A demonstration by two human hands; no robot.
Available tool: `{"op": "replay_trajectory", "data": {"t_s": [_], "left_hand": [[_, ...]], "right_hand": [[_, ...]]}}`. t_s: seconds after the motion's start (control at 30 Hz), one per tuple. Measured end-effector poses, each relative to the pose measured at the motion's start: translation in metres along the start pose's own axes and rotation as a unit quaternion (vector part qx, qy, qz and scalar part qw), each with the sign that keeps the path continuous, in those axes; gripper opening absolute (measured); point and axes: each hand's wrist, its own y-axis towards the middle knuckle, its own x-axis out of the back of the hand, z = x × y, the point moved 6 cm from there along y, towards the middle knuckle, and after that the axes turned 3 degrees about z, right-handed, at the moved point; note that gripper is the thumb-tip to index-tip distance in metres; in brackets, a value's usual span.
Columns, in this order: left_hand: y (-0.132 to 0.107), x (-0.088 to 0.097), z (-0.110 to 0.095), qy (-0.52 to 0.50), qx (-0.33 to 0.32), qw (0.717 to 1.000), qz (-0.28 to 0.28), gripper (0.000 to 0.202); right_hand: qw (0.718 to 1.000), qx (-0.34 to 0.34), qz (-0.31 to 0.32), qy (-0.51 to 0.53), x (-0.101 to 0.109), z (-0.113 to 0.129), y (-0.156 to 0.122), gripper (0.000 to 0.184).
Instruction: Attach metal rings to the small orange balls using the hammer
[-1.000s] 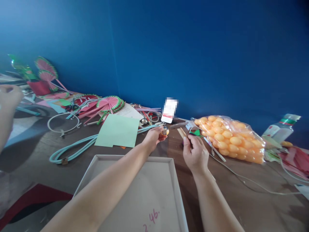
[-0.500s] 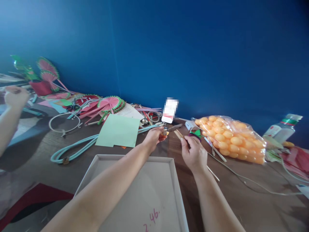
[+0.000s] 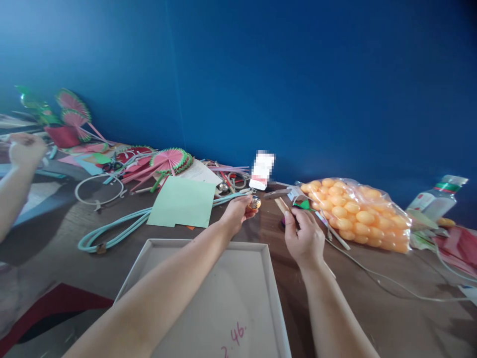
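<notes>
My left hand (image 3: 235,214) reaches over the box lid and pinches a small shiny round metal bell (image 3: 255,202), with something orange under its rim. My right hand (image 3: 305,233) is wrapped round the wooden handle of what looks like a small hammer (image 3: 278,194). Its long grey head lies crosswise, to the right of the bell and apart from it. A dark purple thing beneath my right hand is mostly hidden. Another shiny round metal piece (image 3: 223,187) lies behind the green paper (image 3: 182,201).
A shallow box lid (image 3: 238,298) lies below my forearms. A phone (image 3: 262,171) leans on the blue wall. At right are a bag of orange balls (image 3: 357,216) and a bottle (image 3: 434,199). Paper fans (image 3: 171,161) and blue tubing (image 3: 112,228) lie left. Another person's hand (image 3: 26,149) shows far left.
My right hand has moved slightly right, carrying the hammer's head away from the bell. The bell stays in my left hand, now more exposed.
</notes>
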Motion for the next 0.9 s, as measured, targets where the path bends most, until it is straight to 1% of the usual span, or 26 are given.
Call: {"op": "replay_trajectory", "data": {"t_s": [0.13,0.27,0.43,0.6,0.73,0.9], "left_hand": [[0.0000,-0.0001,0.0000,-0.001,-0.001,1.000,0.004,0.017],[0.0002,0.0003,0.0000,-0.008,0.000,1.000,0.002,0.016],[0.0010,0.0002,0.0005,-0.007,0.002,1.000,0.003,0.016],[0.0012,0.0002,0.0012,-0.032,0.017,0.999,-0.009,0.015],[0.0014,0.0004,0.0008,-0.041,0.028,0.999,-0.019,0.016],[0.0017,0.0005,0.0027,-0.043,0.026,0.999,-0.019,0.017]], "right_hand": [[0.999,-0.001,0.039,-0.001,-0.0047,0.0010,0.0000,0.020],[1.000,0.000,0.011,0.008,-0.0018,0.0007,0.0002,0.020],[0.999,0.005,0.033,0.002,-0.0046,0.0004,0.0000,0.019],[1.000,0.004,0.013,0.010,-0.0011,0.0006,0.0003,0.020],[0.999,0.001,0.038,0.006,-0.0041,0.0005,0.0003,0.019],[1.000,-0.008,0.011,0.022,-0.0004,0.0004,0.0006,0.022]]}}
